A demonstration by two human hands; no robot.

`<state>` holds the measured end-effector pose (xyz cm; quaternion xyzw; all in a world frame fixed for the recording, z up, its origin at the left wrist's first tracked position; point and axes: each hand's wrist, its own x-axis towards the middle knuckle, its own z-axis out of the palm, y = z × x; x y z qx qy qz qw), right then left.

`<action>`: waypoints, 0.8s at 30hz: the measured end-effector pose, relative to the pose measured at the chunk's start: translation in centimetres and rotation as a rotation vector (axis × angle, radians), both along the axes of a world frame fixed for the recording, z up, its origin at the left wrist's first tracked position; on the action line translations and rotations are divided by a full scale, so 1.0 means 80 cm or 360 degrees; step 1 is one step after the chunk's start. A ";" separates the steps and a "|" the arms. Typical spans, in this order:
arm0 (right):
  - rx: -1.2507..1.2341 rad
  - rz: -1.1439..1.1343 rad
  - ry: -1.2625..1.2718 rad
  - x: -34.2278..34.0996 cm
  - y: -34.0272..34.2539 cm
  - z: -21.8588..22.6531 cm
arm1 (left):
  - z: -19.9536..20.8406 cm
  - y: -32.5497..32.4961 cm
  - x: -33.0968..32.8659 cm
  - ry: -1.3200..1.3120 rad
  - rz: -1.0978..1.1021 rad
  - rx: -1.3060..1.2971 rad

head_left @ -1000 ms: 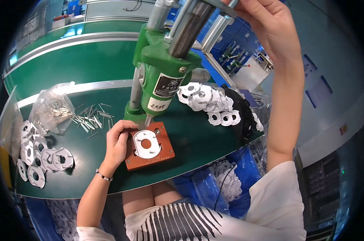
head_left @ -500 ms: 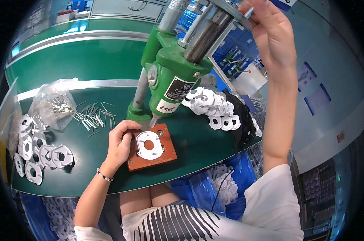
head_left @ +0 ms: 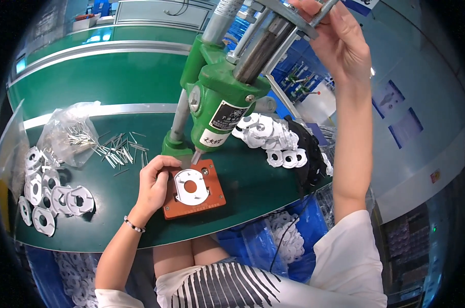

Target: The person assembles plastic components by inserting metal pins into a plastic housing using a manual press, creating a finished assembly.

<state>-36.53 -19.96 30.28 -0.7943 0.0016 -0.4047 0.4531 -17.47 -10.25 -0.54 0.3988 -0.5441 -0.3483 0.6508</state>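
Observation:
A green hand press (head_left: 219, 97) rises over the table, its slim metal tip (head_left: 197, 156) pointing down at the back of an orange fixture block (head_left: 201, 205). On the block lies a white plastic disc (head_left: 190, 187) with a round centre hole and small raised posts. My left hand (head_left: 153, 185) is closed at the block's left edge, index finger reaching along its back corner. High at the upper right, my right hand (head_left: 345, 43) is closed around the press's metal handle rod (head_left: 325, 12), beside its top plate; some fingers are cut off by the frame edge.
Loose metal pins (head_left: 117, 150) spill from a clear plastic bag (head_left: 71, 136) at the left. White discs (head_left: 42, 192) lie at the table's left end. More white parts (head_left: 266, 131) are piled beside a black bag (head_left: 309, 174) at right. Blue-lined bins (head_left: 258, 246) stand below the edge.
My right hand has shifted slightly left and down with the handle rod, which has swung round. The press's top plate sits a little lower. My left hand and the disc stay put.

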 end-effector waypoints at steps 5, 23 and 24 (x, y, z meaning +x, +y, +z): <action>-0.0224 0.1271 -0.0064 0.036 -0.059 -0.004 | -0.002 -0.001 -0.002 -0.0024 0.0014 -0.0026; -0.0197 -0.0285 0.0026 -0.026 -0.034 0.006 | 0.004 0.002 -0.003 -0.0053 0.0027 -0.0012; -0.0226 -0.0264 0.0004 -0.025 -0.034 0.005 | 0.004 0.002 -0.002 -0.0047 0.0031 -0.0019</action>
